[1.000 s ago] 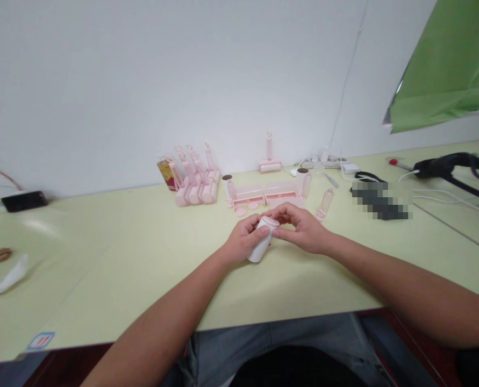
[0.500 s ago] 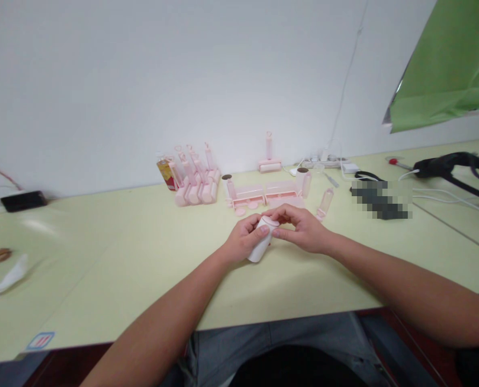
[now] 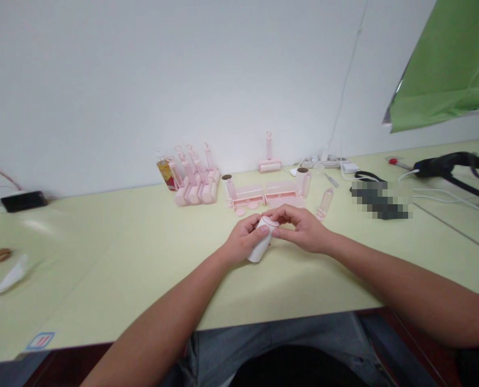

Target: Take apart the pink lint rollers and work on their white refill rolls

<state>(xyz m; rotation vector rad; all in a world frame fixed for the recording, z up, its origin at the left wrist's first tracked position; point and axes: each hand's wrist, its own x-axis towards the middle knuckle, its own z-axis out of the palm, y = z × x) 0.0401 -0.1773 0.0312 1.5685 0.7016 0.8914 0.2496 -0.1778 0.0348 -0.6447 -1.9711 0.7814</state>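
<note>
A white lint roll [image 3: 260,245] with a pink end cap sits tilted just above the pale yellow table [image 3: 114,258]. My left hand [image 3: 241,240] is wrapped around its side. My right hand [image 3: 301,228] pinches the pink cap at the roll's upper end, fingers pressed together. Both hands meet over the table's middle, a little in front of several loose pink parts.
A cluster of pink lint rollers [image 3: 194,185] and a small bottle [image 3: 164,171] stand by the wall. Pink trays [image 3: 263,194], caps and clear tubes [image 3: 326,203] lie behind my hands. A power strip [image 3: 323,160], cables and black gear [image 3: 452,166] sit right; a black box [image 3: 23,200] left.
</note>
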